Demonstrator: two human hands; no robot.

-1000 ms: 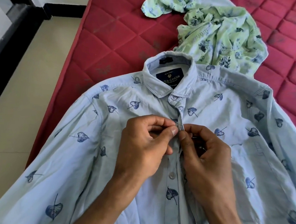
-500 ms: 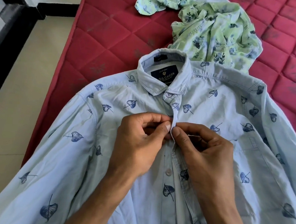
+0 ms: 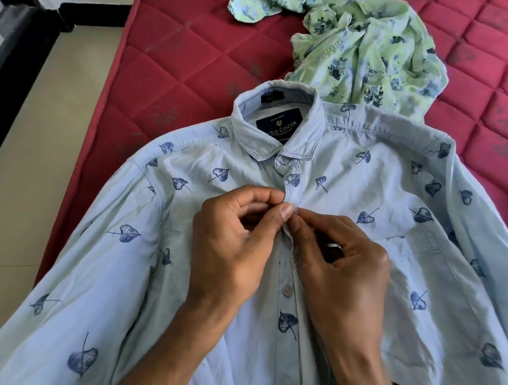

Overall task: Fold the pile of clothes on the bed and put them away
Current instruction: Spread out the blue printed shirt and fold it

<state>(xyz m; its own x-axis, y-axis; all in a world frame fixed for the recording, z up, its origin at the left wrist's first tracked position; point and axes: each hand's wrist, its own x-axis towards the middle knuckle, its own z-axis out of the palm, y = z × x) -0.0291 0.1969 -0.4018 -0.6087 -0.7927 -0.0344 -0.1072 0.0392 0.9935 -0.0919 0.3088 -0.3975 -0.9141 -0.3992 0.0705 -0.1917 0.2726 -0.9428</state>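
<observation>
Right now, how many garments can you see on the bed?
2. The light blue leaf-print shirt lies spread flat in front, both hands pinching its placket. The green floral garment sits crumpled beyond its collar. Others may lie outside the view.

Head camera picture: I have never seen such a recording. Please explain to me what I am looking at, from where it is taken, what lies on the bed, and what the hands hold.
There is no machine here. A person wears one wide-angle camera on the head, so you look forward and down at their own two bare hands. A light blue shirt with a dark leaf print lies spread out, front up, on a red quilted mattress. Beyond its collar lies a crumpled green floral garment, not yet folded. The left hand and the right hand meet at the shirt's front opening, a little below the collar. Both pinch the edge of the cloth there between thumb and fingers, as one does to close a button. The button itself is hidden by the fingers. Further buttons show lower down. A pale tiled floor is at the left.
</observation>
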